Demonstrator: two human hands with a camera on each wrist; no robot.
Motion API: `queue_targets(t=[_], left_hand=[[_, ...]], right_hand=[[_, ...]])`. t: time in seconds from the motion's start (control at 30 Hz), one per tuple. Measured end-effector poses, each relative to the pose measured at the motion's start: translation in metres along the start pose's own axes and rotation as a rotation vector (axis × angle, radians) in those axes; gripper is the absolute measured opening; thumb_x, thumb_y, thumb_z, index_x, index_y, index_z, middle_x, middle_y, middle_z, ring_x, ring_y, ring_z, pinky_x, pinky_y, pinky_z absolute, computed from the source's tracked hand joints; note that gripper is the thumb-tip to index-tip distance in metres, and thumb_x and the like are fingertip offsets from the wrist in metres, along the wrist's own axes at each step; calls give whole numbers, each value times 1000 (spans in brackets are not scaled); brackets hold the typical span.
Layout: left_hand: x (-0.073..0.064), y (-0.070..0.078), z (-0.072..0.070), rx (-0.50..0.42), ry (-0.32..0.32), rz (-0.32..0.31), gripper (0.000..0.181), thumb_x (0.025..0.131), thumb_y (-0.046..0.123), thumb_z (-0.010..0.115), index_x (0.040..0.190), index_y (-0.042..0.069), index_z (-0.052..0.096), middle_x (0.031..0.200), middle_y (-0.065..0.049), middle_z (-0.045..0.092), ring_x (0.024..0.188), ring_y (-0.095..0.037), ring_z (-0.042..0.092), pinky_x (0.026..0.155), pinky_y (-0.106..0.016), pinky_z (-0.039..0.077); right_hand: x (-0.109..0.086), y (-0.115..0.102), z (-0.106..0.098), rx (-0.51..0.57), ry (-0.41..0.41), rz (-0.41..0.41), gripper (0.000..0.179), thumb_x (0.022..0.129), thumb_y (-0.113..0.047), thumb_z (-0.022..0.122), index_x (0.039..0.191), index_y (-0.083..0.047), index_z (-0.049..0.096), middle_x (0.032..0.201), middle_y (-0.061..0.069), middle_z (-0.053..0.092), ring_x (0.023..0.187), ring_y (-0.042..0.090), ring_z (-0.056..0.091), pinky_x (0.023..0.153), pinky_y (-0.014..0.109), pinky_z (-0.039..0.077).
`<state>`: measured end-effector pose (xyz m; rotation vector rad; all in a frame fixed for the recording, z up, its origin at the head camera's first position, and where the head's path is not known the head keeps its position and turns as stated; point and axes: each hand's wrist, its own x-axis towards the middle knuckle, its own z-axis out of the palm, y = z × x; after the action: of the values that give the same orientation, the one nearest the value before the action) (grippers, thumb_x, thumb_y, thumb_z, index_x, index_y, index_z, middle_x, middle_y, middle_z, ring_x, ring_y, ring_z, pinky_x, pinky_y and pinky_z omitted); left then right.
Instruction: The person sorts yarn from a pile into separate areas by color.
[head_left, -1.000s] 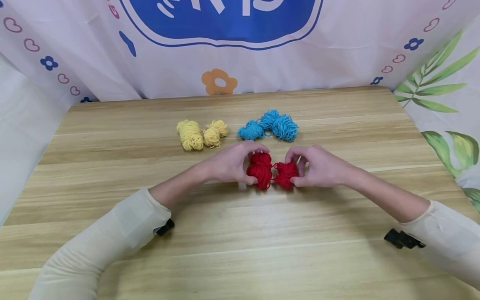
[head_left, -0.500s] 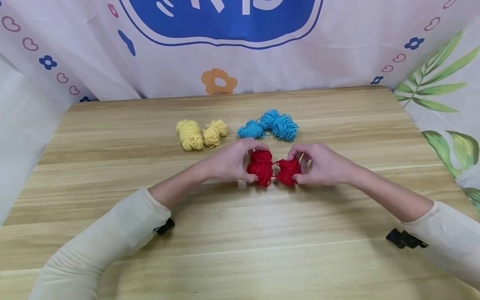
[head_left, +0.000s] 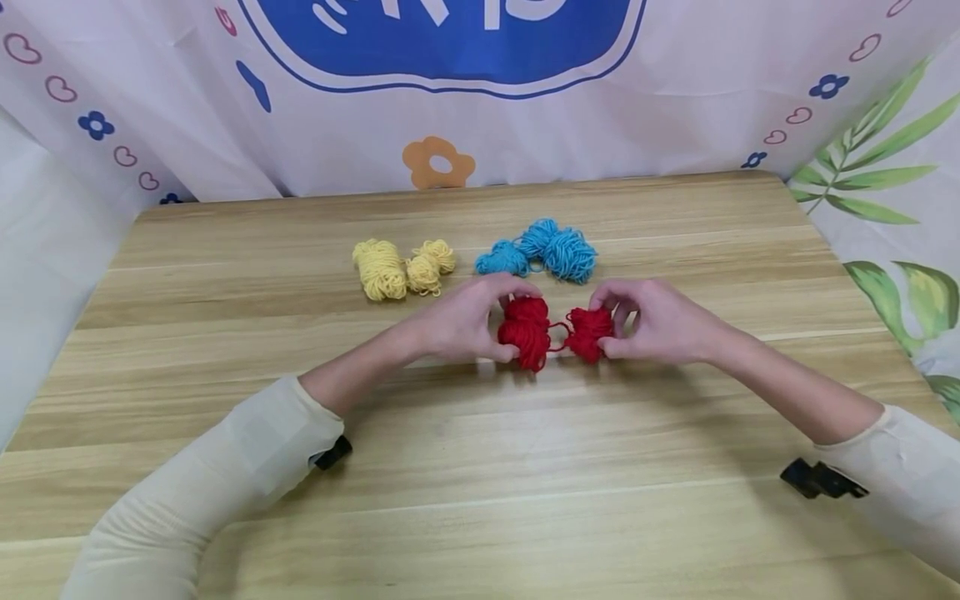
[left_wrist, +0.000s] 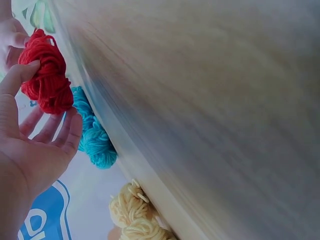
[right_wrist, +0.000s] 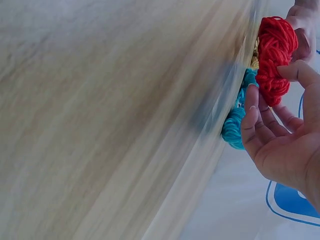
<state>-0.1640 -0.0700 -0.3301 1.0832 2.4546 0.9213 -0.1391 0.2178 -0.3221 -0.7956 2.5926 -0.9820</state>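
Observation:
In the head view, my left hand (head_left: 467, 321) grips the larger bundle of red yarn (head_left: 527, 335) between thumb and fingers. My right hand (head_left: 663, 323) pinches a smaller red yarn bundle (head_left: 587, 335) to its right. A couple of loose red strands span the narrow gap between the two bundles. Seen from the left wrist, the thumb lies over the red yarn (left_wrist: 47, 80) and the fingers curve beneath it. From the right wrist, thumb and fingertips hold the lower end of the red yarn (right_wrist: 274, 82), with the other hand behind.
Behind the hands on the wooden table (head_left: 450, 500) lie blue yarn bundles (head_left: 568, 255). Yellow yarn bundles (head_left: 381, 271) lie further left. A white printed cloth (head_left: 345, 142) hangs along the table's back edge.
My right hand has moved right and slightly back with the smaller red bundle, widening the gap and exposing the strands. My left hand has shifted only slightly, still gripping the larger bundle.

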Motion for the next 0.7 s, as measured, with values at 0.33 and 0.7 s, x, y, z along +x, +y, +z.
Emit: queue_targets(t=[0.33,0.7], left_hand=[[1,3,0,20,6,2,68,82,17,87,142,4,58,122,-8,65,110,-22,59,84,-34,59],[0,4,-1,9,18,24,68,81,17,87,141,4,59,121,-8,66,110,-22,60,86,-36,58]], right_hand=[[-3,3,-8,18,35,38,29,82,-4,82,107,-3,67,90,3,70,80,18,63,63,25,54],[-5,10,-16,9,63,70,29,83,-2,80,109,0,68,92,6,70,81,19,63,65,23,54]])
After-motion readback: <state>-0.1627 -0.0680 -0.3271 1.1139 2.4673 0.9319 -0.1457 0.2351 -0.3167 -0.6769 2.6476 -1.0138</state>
